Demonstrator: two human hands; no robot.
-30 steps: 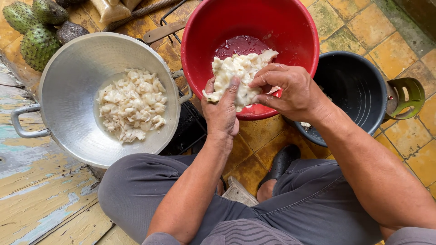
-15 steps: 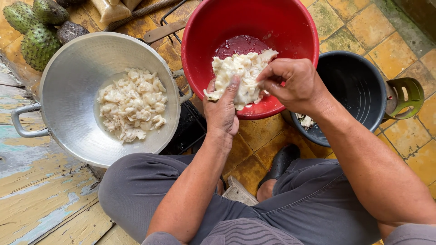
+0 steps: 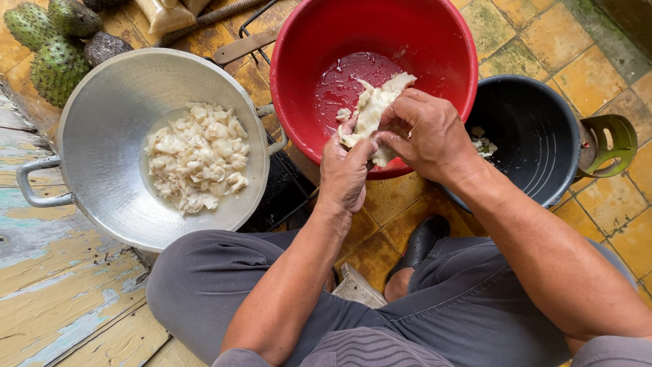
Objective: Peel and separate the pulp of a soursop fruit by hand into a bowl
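Left hand [image 3: 343, 170]: our fingers are clamped on the lower end of the white pulp [image 3: 370, 112].
Right hand [image 3: 424, 132]: our fingers are closed on the pulp's right side.
Pulp: held over the red basin [image 3: 448, 47], against its near rim.
Change: the lump we hold is smaller and narrower than half a second ago; more wet basin floor shows.
Surroundings: metal pan [image 3: 109, 136] of pulp pieces at left, black bucket [image 3: 536, 143] at right.

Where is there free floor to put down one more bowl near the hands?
Bare yellow tiles lie beyond the red plastic basin, above the black round pot. Painted wooden boards below the silver metal pan are free. Between pan, basin and the grey-trousered knees it is crowded; both hands hold white pulp there.
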